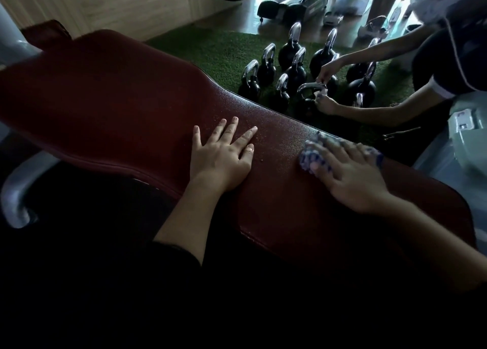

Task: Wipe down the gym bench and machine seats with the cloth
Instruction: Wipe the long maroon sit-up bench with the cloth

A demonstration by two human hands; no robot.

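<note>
A dark red padded bench [110,90] runs from upper left to lower right across the view, its surface speckled with small droplets near the middle. My left hand [224,153] lies flat on the pad with fingers spread. To its right, my right hand [347,174] presses a blue-and-white patterned cloth [313,151] onto the pad; the fingers look fairly straight over it, blurred by motion. Most of the cloth is hidden under the hand.
Several black kettlebells [290,66] with chrome handles stand on green turf [224,48] beyond the bench. Another person's hands [324,90] wipe one kettlebell with a white cloth. Grey machine frame tubing [18,190] curves at the left. A pale plastic bin [466,127] sits at the right.
</note>
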